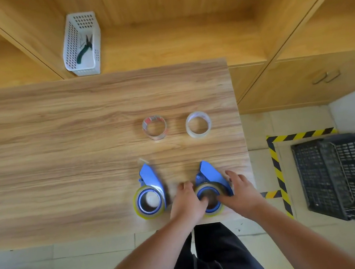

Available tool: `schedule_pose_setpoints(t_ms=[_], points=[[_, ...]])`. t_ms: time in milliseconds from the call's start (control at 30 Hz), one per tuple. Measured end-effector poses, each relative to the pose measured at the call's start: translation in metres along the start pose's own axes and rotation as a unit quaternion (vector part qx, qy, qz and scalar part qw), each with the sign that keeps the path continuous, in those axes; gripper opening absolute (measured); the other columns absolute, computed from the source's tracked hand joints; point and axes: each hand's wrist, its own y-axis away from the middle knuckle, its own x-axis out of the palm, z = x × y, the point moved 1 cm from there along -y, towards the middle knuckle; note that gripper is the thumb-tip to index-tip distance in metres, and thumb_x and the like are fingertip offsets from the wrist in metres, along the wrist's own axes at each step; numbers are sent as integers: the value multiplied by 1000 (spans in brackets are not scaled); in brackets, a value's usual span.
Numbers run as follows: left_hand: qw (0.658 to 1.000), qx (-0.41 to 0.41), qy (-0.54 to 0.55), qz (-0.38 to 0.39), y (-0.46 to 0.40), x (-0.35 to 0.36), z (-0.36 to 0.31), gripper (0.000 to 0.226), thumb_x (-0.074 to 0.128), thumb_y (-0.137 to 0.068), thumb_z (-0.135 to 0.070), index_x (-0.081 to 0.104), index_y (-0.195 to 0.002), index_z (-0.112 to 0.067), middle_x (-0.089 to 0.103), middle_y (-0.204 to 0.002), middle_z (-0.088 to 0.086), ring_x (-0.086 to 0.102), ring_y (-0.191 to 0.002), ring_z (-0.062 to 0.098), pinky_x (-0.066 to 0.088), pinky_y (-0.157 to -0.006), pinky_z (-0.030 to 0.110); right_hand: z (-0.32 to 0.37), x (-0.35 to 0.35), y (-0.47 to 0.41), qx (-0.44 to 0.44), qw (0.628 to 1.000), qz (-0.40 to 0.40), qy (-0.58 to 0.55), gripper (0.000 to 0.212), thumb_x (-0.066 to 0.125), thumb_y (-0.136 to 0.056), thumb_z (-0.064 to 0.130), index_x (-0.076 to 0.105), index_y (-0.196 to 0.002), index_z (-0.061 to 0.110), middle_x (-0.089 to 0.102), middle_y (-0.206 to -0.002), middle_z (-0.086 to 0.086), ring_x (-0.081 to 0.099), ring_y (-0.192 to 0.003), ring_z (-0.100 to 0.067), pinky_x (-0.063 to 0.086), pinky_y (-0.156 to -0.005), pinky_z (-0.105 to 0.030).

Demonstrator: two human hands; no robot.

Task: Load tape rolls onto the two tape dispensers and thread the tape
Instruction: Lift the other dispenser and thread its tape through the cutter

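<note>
Right dispenser: blue plastic tape dispenser (212, 174) with yellowish roll, near table edge.
Left hand (187, 201): fingers curled on roll's left side.
Right hand (242, 193): fingers spread over roll's right side.
Left dispenser: matching blue dispenser (149, 182), loaded, just left.
Beyond: two clear tape rings (154, 127), farther back.
Far left: white perforated basket (81, 43) holding pliers.
Writing: none legible.

Premises present as a workshop or light packing area. Evidence: a wood-grain counter (83, 122) set against open wooden shelving (162, 37) with cabinet doors (298, 80) below; a white perforated basket (68, 42) on the shelf holding green-handled pliers (83, 51); yellow-and-black hazard tape (277, 167) marking a zone on the tiled floor (87, 264); a black plastic crate (341, 176) standing inside that marked zone.
</note>
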Motion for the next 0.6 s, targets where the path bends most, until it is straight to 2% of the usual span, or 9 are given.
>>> schedule_pose_setpoints(t_ms=[133,267,367,467,533,600], points=[[1000,-10,-20,-4,-8,7,0,59,66,-92,-39,47,-143,-18,46,-145,5,59,-125,29,51,-101,41,2,9,-6,-6,1000,21,-8,90,74,-77,39,29,-154,27,46,-141,-4,51,-125,-27,49,-102,-43],[1000,-6,-15,-13,-11,8,-4,41,61,-92,-31,57,-130,-17,56,-132,5,62,-116,28,53,-97,42,4,14,-10,-6,999,34,-30,88,75,-76,37,33,-152,26,48,-132,-3,57,-112,-24,53,-93,-39],[1000,-6,-11,-13,-8,8,-6,37,61,-89,-34,60,-122,-17,61,-121,4,63,-107,26,54,-90,40,9,13,-7,-6,997,41,-71,71,75,-76,37,46,-140,30,46,-116,3,60,-92,-15,54,-80,-33],[1000,3,-1,-20,1,2,-10,34,61,-86,-38,60,-114,-18,60,-110,1,63,-95,23,57,-83,40,12,5,-2,1,989,28,-142,58,76,-74,33,47,-124,37,55,-112,2,65,-87,-13,56,-75,-32],[999,13,11,-30,8,-5,-14,41,61,-84,-41,59,-119,-19,60,-114,-1,64,-97,23,56,-80,38,16,-2,4,6,979,35,-200,56,74,-77,20,44,-122,37,67,-97,0,65,-72,-14,52,-64,-28],[998,25,25,-42,16,-15,-19,45,62,-83,-44,59,-121,-19,61,-116,-1,63,-94,21,54,-78,36,23,-8,10,1,973,31,-227,56,66,-80,9,42,-120,39,64,-76,-2,54,-57,-15,43,-54,-30]])
